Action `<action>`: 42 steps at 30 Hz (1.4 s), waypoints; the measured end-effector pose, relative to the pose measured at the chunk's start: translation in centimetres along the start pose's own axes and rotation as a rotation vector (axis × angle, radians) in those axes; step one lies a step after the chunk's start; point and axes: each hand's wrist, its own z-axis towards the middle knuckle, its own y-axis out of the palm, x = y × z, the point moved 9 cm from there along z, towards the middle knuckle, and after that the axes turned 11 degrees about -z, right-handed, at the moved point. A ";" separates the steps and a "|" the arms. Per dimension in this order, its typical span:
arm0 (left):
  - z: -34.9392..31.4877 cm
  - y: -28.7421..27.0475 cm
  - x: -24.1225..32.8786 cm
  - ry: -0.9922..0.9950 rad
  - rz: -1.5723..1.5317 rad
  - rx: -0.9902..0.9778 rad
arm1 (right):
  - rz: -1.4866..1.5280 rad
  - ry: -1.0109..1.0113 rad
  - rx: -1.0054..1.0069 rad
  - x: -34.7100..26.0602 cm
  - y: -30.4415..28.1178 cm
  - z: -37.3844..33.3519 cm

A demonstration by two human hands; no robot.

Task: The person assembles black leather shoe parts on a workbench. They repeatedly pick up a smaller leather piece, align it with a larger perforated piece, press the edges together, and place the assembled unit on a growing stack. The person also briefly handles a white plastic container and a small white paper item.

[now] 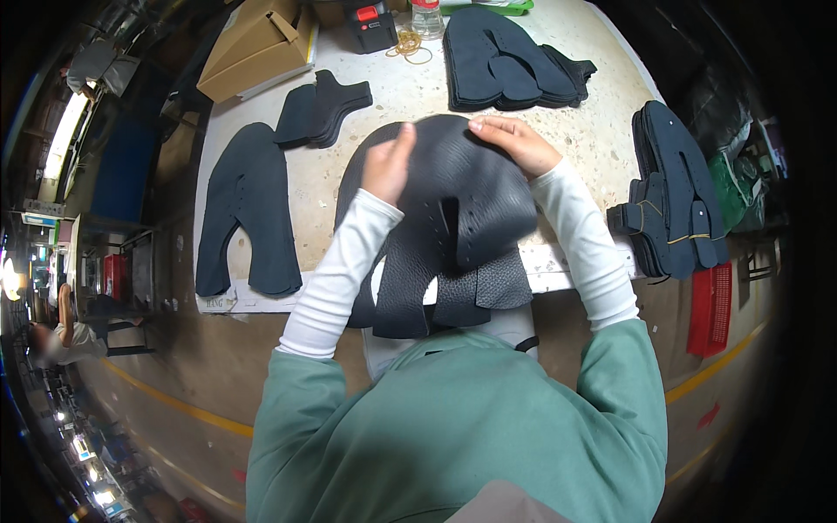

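Between my hands is a black leather shoe upper piece [466, 174], arched at the top, with small punched holes and a slit in its middle. My left hand [388, 167] is closed on its left side, thumb up, its other fingers largely hidden. At the top right edge, my right hand [520, 144] grips the same piece with its thumb on the face and the fingers behind. Beneath it lie more black leather pieces [405, 296], their lower ends hanging over the near table edge toward my lap.
On the pale table [401, 91] are stacks of dark cut pieces: an arched stack [247, 187], a smaller stack [323, 109], a far stack [497, 65] and a banded stack [680, 187]. A cardboard box [253, 52], rubber bands [410, 45] and a bottle [427, 19] stand at the back.
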 end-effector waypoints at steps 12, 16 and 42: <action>-3.0 3.0 3.5 0.161 -0.089 -0.164 | 0.058 -0.059 -0.298 -0.7 3.2 2.0; -3.4 3.0 3.8 0.164 -0.079 -0.156 | 0.048 -0.006 -0.272 -0.7 3.1 1.7; 1.6 4.4 11.1 0.669 0.632 -0.103 | -0.920 -0.362 -0.168 -6.2 3.1 8.2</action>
